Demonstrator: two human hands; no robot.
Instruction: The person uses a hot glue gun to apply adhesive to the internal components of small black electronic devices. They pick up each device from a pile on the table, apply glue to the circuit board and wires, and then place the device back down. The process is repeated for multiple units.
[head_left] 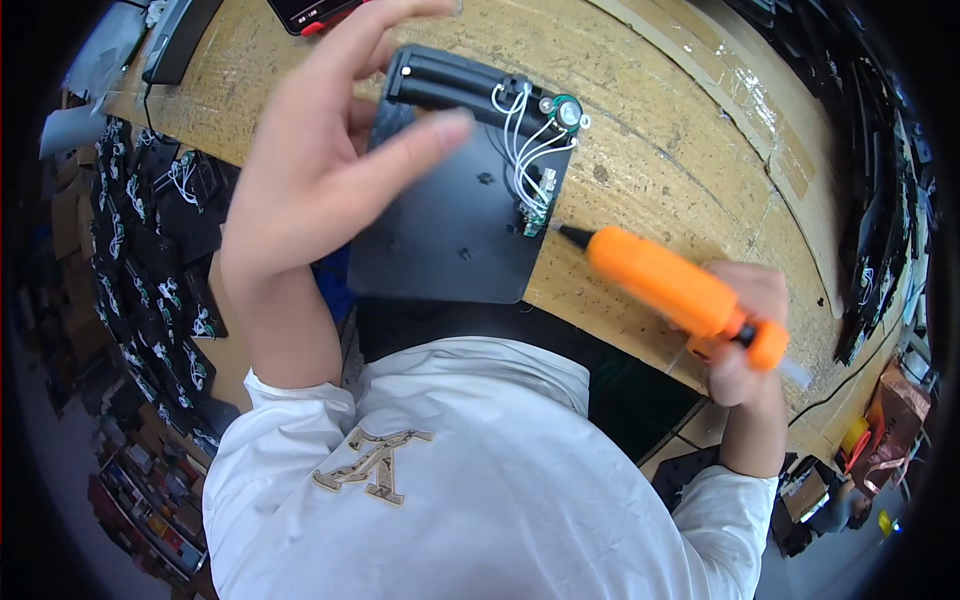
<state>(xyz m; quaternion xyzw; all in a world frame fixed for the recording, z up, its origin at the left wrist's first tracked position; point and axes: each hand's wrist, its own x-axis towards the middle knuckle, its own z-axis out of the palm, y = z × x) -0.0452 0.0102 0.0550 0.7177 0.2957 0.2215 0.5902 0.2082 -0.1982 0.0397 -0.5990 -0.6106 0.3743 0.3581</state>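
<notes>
A black plastic panel [430,225] lies at the table's near edge, its lower part reaching over that edge. Along its top runs a black trough-shaped holder [450,85]. White wires [517,135] link the holder's right end, a small round circuit board [567,113] and a narrow green board [537,215] on the panel's right side. My left hand [325,170] is spread at the panel's left side, thumb over its face; the lower fingers are partly hidden. In my right hand [745,300] is an orange glue gun [660,285], its black nozzle close to the narrow board.
Several wired black panels [150,290] are stacked at the left, with more dark panels [870,200] along the right. Flattened cardboard [740,90] covers the table's far right. A red-and-black device [310,12] and a grey bar-shaped object [182,40] lie at the far side.
</notes>
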